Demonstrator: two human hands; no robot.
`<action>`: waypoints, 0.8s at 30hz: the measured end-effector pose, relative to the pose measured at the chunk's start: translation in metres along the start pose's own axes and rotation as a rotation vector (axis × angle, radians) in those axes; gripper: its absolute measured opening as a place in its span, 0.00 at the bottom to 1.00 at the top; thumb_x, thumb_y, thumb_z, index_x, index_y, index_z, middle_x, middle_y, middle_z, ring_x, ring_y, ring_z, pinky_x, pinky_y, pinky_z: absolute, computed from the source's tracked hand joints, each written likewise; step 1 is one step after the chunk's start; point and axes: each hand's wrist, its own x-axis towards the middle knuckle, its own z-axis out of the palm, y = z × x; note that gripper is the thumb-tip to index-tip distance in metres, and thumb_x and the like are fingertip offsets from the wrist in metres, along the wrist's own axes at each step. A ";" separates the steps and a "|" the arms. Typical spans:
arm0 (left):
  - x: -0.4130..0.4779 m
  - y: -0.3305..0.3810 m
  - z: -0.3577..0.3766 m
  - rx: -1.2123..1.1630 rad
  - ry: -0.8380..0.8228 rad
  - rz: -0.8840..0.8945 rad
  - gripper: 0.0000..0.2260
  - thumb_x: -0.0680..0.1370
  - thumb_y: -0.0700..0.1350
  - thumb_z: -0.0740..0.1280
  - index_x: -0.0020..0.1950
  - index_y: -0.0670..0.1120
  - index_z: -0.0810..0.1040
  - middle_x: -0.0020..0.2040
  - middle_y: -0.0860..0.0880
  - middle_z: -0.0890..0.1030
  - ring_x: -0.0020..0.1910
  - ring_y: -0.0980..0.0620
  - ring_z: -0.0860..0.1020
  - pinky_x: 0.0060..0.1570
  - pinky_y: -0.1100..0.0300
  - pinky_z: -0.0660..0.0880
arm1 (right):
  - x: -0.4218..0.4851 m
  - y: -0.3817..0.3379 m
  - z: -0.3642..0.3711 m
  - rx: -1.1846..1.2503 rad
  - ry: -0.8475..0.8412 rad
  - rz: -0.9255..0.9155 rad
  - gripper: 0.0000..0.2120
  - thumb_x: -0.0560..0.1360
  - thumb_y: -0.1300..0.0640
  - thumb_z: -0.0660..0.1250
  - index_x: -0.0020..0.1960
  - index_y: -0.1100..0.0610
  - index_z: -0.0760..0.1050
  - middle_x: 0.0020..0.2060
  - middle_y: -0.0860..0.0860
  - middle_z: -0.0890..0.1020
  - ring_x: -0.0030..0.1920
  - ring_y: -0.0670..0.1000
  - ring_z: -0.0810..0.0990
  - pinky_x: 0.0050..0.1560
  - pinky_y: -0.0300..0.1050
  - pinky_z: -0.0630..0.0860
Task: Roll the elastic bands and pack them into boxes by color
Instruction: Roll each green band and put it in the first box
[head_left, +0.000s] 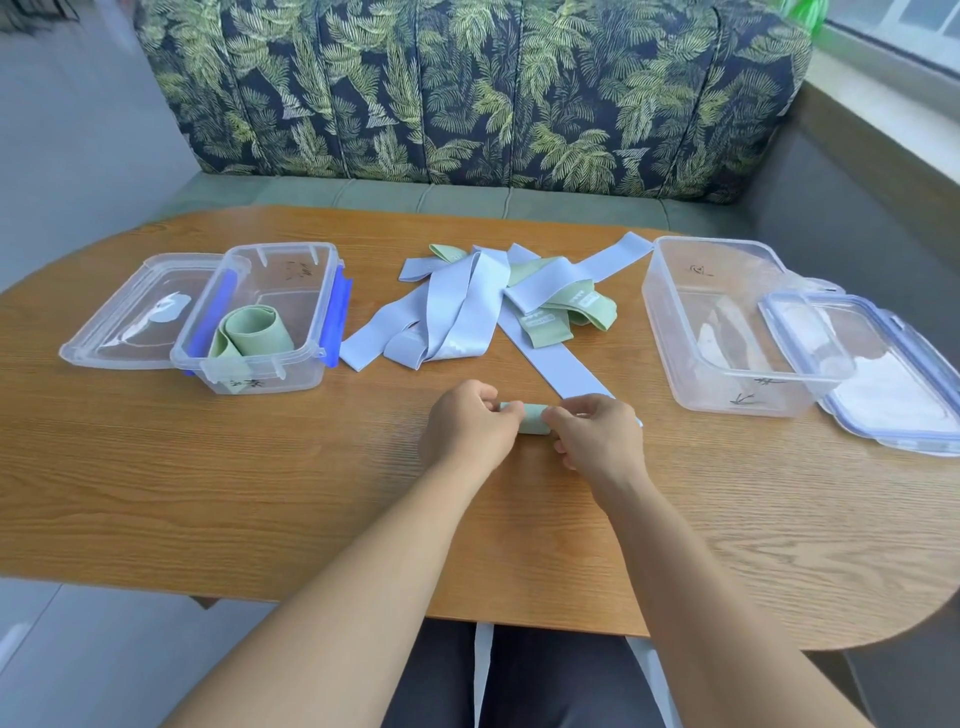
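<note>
Pinching a small green roll (532, 420) by its two ends, the left hand (470, 423) and the right hand (597, 436) hold it at the near middle of the tabletop (260, 493), fingers curled round it. It looks tightly wound and, by my judgement, is about ready to be boxed. The task seems to be at an early stage. The left box (291, 376) holds one green band (254, 332), loosely coiled and partly sprung open, while the right box (675, 332) shows no band inside. Between the boxes lies the pile (467, 306) of unrolled bands, several pale blue ones tangled with a few green ones (550, 322) — all of that is left to roll and sort. One long pale blue strip (561, 374) runs out of the pile toward the person, its near end just beside the right hand, where it could get dragged along. The way to the left box looks free. Each box stands open with its lid alongside: the left lid (130, 317) touches its box's far side, the right lid (883, 374) rests against its box's outer wall. Both boxes carry handwritten marks too small to read. A leaf-patterned sofa (467, 88) stands behind.
</note>
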 end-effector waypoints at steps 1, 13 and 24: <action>0.002 0.001 0.000 0.007 -0.008 -0.004 0.16 0.73 0.56 0.69 0.58 0.52 0.78 0.52 0.57 0.80 0.53 0.53 0.79 0.55 0.52 0.77 | -0.001 0.000 0.001 0.006 0.000 -0.005 0.11 0.70 0.52 0.70 0.50 0.55 0.80 0.39 0.51 0.83 0.43 0.54 0.83 0.49 0.58 0.82; 0.022 0.006 -0.003 0.089 -0.117 0.101 0.09 0.75 0.56 0.67 0.50 0.53 0.81 0.50 0.57 0.82 0.52 0.54 0.79 0.54 0.53 0.77 | 0.009 -0.004 0.012 -0.016 -0.011 -0.019 0.09 0.74 0.51 0.70 0.52 0.52 0.77 0.45 0.49 0.82 0.46 0.53 0.83 0.51 0.57 0.81; 0.034 0.026 -0.035 0.367 -0.594 0.303 0.10 0.77 0.58 0.67 0.54 0.56 0.79 0.52 0.56 0.79 0.54 0.54 0.77 0.59 0.54 0.74 | 0.011 -0.007 0.008 -0.034 -0.041 -0.011 0.07 0.71 0.54 0.71 0.48 0.54 0.79 0.41 0.50 0.83 0.45 0.54 0.83 0.49 0.57 0.82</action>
